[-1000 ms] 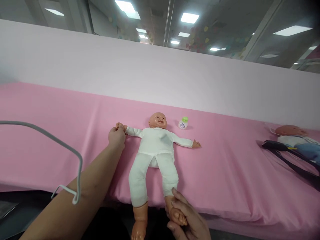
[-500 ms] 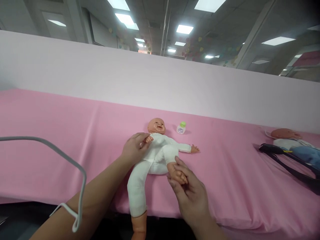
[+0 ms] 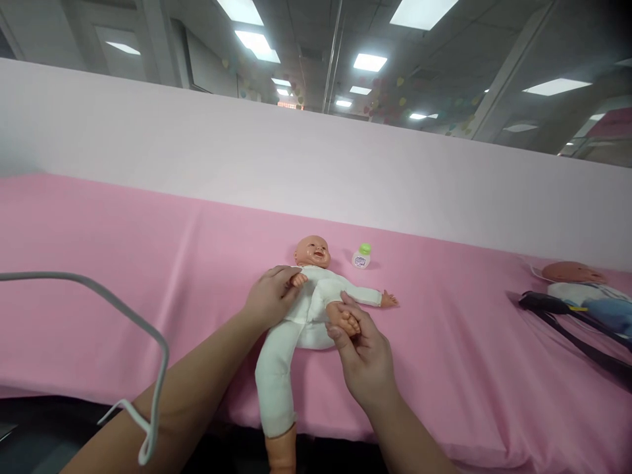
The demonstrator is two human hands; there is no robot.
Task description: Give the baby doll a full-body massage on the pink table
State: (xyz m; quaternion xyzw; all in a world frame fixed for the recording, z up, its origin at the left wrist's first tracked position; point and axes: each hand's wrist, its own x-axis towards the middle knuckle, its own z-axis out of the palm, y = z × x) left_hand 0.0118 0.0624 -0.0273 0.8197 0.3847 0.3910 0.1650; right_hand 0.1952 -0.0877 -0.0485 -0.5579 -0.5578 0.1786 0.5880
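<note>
A baby doll point(image 3: 312, 304) with a white cloth body lies on its back on the pink-covered table point(image 3: 444, 355). My left hand point(image 3: 270, 296) is closed around the doll's arm on the left, and the doll's small hand pokes out past my fingers. With my right hand point(image 3: 368, 352) I grip the doll's foot point(image 3: 344, 319), its leg bent up toward the belly. The other leg point(image 3: 275, 388) lies straight and hangs over the table's front edge. To the right the doll's free arm point(image 3: 368, 295) is stretched out. Near its head stands a small bottle point(image 3: 361, 257) with a green cap.
A second doll point(image 3: 587, 289) in white and blue lies at the far right, beside a black strap point(image 3: 567, 322). A grey cable point(image 3: 123, 313) loops in front at the left. Behind the table rises a white wall point(image 3: 296, 164) with glass above.
My right hand has pushed the doll's foot upward toward its belly, bending the leg more. My left hand keeps its hold on the arm. The view has shifted slightly.
</note>
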